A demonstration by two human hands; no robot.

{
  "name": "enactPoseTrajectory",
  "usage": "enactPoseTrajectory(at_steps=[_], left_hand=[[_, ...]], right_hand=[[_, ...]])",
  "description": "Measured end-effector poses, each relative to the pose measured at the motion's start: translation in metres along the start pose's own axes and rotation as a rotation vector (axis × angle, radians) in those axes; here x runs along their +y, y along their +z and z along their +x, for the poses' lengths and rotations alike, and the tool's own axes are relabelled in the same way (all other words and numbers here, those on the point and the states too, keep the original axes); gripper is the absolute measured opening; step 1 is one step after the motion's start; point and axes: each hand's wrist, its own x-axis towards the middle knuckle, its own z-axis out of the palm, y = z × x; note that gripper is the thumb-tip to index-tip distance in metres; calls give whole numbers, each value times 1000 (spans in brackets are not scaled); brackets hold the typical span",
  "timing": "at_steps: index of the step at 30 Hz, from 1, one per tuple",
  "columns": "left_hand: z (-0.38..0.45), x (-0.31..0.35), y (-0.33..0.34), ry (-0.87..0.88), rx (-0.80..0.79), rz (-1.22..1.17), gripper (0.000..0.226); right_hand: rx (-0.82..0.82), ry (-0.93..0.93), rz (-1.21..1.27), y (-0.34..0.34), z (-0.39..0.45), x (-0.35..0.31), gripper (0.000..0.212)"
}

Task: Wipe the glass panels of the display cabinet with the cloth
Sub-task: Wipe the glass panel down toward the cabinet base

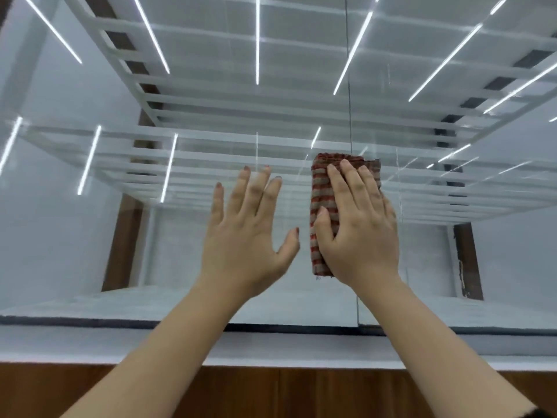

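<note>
Right hand [358, 224]: fingers straight, pressing cloth [324, 212] flat on glass [180, 236], beside the panel seam [351, 116].
Left hand [247, 233]: fingers spread, apparently touching glass.
Cabinet: white shelves [241, 158] inside.

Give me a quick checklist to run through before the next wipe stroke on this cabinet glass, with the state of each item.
1. Cloth folded and flat under the palm: ok, the striped pad lies between the right hand and the glass.
2. Right hand's hold on the cloth: ok, fingers straight and pressing, thumb on its left edge.
3. Left hand clear of the cloth's path: not ok for a leftward stroke, it sits spread open just left of the cloth.
4. Left hand touching the glass panel: cannot tell.
5. Panel seam: ok to note, the cloth straddles the vertical line.
6. Smears left on the glass: cannot tell, light reflections mask it.
</note>
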Motion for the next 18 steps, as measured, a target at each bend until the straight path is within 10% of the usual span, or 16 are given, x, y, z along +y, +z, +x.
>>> enactPoseTrajectory(at_steps=[18], left_hand=[[-2, 6, 2, -26, 25, 58, 71]], right_hand=[[-64, -92, -7, -11, -8, 41, 66]])
